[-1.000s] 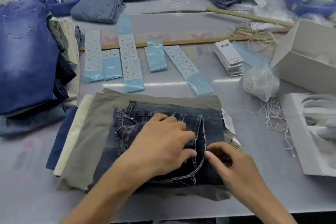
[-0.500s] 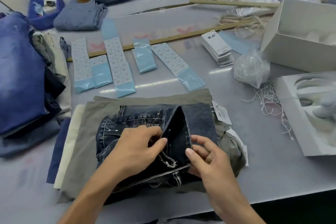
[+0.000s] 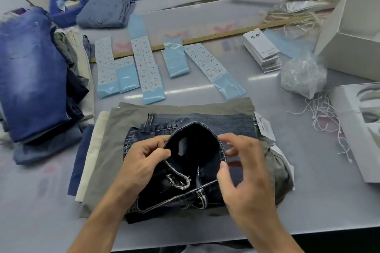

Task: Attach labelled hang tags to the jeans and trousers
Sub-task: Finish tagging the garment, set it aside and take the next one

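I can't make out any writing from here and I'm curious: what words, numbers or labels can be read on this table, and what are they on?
Stack of white hang tags: two dark brush-style characters on the top tag, too blurred to read.
Label sheets on blue backing: small printed rows, too small to read.
Long wooden ruler: tick marks only, no numbers legible.
Hang tag beside the dark jeans: faint print, unreadable.
Nothing can be quoted with certainty.

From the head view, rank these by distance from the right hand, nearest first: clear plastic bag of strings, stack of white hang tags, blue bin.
From the right hand:
1. Clear plastic bag of strings, up-right of it.
2. Stack of white hang tags, farther back.
3. Blue bin, far back-left corner.
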Demonstrator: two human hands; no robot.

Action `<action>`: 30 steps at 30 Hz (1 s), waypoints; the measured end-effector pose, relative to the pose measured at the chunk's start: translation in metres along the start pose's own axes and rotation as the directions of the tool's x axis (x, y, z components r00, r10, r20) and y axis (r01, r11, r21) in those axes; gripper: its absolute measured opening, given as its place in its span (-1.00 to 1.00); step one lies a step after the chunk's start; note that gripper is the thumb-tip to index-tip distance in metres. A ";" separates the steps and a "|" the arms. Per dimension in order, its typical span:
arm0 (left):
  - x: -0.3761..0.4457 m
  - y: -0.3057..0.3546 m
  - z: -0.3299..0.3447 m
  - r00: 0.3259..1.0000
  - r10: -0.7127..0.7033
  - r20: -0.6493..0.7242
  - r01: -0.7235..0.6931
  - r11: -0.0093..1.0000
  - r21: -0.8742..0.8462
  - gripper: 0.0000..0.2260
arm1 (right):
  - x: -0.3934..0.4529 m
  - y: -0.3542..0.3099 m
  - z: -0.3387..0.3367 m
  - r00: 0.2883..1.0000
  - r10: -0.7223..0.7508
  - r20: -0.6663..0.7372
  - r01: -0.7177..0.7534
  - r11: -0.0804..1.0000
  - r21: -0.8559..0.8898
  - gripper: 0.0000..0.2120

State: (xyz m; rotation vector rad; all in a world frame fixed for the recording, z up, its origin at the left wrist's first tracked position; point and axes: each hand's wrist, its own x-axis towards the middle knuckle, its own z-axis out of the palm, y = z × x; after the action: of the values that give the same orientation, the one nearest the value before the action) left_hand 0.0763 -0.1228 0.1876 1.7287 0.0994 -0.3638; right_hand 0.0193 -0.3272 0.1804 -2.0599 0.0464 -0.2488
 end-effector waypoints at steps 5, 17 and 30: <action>0.006 0.000 0.002 1.000 0.024 -0.016 -0.023 0.999 0.027 -0.73 | 0.031 -0.008 0.016 0.959 -0.090 0.268 0.200 0.885 -0.421 -0.70; 0.026 -0.005 0.011 0.997 0.067 -0.041 -0.055 0.966 0.251 -0.67 | 0.047 0.025 0.017 0.859 0.373 0.349 -0.409 0.912 0.030 -0.87; 0.033 -0.006 0.010 0.998 0.051 -0.021 -0.043 0.958 0.284 -0.64 | 0.049 0.031 0.009 0.806 0.420 0.418 -0.478 0.878 0.039 -0.83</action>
State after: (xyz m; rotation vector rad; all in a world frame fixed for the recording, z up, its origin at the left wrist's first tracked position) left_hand 0.1037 -0.1356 0.1712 2.0170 0.0265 -0.3303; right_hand 0.0716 -0.3412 0.1573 -1.8537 0.2589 0.4558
